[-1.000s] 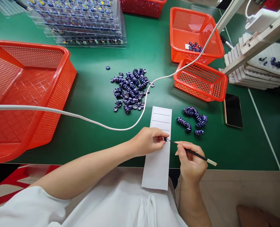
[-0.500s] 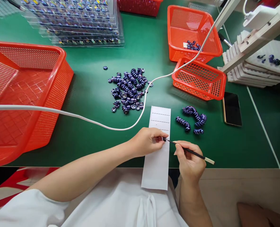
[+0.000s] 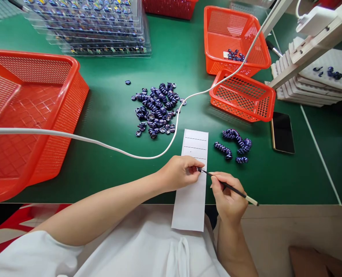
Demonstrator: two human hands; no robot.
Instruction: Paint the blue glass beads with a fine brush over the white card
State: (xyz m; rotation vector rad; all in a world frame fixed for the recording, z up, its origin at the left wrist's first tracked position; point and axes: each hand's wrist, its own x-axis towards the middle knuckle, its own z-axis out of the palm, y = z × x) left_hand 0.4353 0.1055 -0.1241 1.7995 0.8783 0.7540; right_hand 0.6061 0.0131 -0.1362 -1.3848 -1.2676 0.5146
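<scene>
Between thumb and forefinger, my left hand [image 3: 181, 173] pinches a small dark bead-like piece [image 3: 199, 169] above a white paper strip [image 3: 190, 207] with ruled lines. My right hand [image 3: 230, 196] is closed around a thin black brush-like tool [image 3: 231, 187] with a pale end, held like a pen. Its fine tip meets the piece at my left fingertips. Beyond the hands lies a loose pile of shiny dark-purple pieces [image 3: 159, 109]. Rows of similar purple pieces [image 3: 237, 138] lie to the right of the strip.
A large orange basket [image 3: 80, 88] stands at left. At upper right are a deeper orange basket [image 3: 217, 67] and a small one [image 3: 240, 105], near a phone [image 3: 282, 132]. Stacked clear trays [image 3: 110, 42] stand at the back. A white cable [image 3: 124, 154] crosses the table.
My right hand and the brush-like tool have shifted slightly left, the tool's pale end moving a little down. My left hand keeps its pinch on the small piece.
</scene>
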